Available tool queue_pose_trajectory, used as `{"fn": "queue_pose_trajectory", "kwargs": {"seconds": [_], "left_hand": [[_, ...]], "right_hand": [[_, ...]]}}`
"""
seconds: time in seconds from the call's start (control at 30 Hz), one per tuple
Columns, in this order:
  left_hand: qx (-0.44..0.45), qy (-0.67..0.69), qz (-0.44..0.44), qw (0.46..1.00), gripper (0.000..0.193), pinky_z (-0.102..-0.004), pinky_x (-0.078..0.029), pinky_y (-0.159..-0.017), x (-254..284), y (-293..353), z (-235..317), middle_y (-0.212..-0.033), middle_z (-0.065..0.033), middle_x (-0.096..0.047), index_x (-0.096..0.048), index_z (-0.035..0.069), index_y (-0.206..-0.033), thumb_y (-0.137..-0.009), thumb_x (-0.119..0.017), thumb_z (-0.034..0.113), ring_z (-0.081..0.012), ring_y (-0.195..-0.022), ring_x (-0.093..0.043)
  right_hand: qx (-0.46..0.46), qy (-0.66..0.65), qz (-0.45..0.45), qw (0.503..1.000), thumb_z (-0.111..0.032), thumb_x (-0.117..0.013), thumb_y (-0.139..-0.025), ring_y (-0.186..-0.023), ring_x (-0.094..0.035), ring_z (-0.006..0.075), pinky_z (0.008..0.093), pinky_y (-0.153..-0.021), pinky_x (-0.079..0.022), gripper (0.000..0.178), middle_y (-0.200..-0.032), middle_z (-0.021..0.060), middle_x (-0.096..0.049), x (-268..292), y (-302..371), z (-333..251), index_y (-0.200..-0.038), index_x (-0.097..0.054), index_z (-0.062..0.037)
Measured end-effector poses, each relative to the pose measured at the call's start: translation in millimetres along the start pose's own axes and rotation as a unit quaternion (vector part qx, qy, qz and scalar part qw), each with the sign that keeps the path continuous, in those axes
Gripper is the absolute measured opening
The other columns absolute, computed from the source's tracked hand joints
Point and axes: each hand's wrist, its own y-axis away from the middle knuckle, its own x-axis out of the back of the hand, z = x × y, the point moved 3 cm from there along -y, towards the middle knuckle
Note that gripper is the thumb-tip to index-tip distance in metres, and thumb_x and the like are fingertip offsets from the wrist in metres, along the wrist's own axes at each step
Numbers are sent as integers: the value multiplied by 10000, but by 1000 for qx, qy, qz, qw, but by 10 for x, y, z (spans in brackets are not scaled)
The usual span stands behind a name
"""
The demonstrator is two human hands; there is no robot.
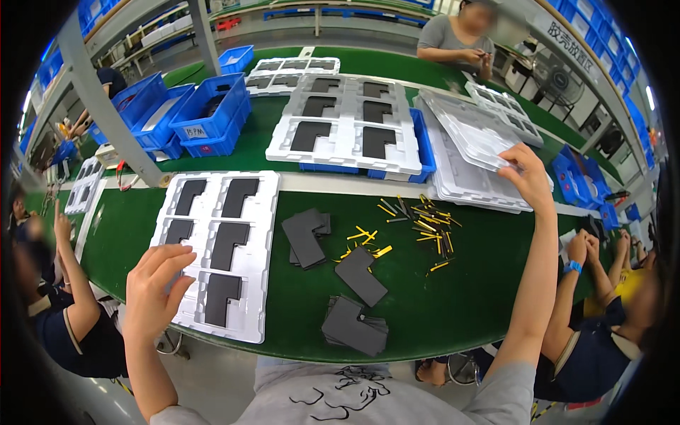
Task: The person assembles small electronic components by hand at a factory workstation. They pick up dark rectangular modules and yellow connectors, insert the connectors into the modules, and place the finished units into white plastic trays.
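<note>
My left hand (157, 289) hovers over the near-left corner of a white plastic tray (263, 283), thumb and fingers apart with nothing visible between them. Dark L-shaped pieces (230, 246) lie in the tray's pockets; the hand covers its near-left pocket. At the right, my right hand (528, 173) pinches the near edge of a translucent plastic tray (471, 127), tilted above a stack of similar trays (482, 195). On the green table between my hands are loose stacks of dark L-shaped pieces (354, 326) and scattered yellow and black strips (432, 225).
A filled white tray (343, 120) rests on blue bins (425, 152) beyond the table's pale divider. More blue bins (209, 117) stand far left beside a grey post (106, 99). Co-workers sit at both sides, and a person (457, 42) sits across.
</note>
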Motion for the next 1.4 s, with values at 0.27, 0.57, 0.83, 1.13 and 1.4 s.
{"fn": "queue_pose_trajectory", "kwargs": {"seconds": [0.27,0.57,0.83,1.13,1.4], "left_hand": [[-20,-10,-23,999,312,-364,-505,-716,-101,40,-54,-999,-70,-656,-659,56,-985,-679,-722,43,-276,-880,-624],[-56,4,-43,997,294,-361,-519,-702,-209,-73,55,-994,-58,-666,-663,72,-976,-690,-731,74,-269,-895,-632],[-141,41,-62,987,282,-363,-526,-737,-204,-350,290,-1001,-55,-665,-667,79,-980,-705,-727,97,-263,-922,-638],[-168,369,-204,891,302,-376,-515,-828,-812,-1088,564,-1093,-115,-663,-643,70,-1143,-874,-645,208,-272,-1003,-639],[168,826,-31,538,1065,-413,-546,-872,-1198,-1656,-349,-1384,-232,-455,-308,-4,-1429,-790,-209,842,-350,-1132,-586]], "right_hand": [[-52,113,-148,981,-133,-807,-643,-980,-566,299,383,-836,-441,430,-982,94,-592,-376,279,9,-1039,-644,-94],[45,305,42,950,-237,-844,-545,-981,-523,266,410,-854,-399,753,-1057,94,-525,-1054,326,-493,-1198,-519,-53],[119,278,83,950,10,-691,-552,-896,-495,302,413,-808,-409,698,-968,119,-501,-937,182,-458,-1225,-516,-53],[208,201,213,933,100,-626,-554,-848,-490,336,414,-745,-423,640,-930,145,-508,-57,-292,-874,-1173,-564,-46],[410,129,202,880,-68,-712,-709,-833,-601,307,423,-707,-466,444,-969,134,-585,100,320,-1631,-1105,-514,-78]]}}
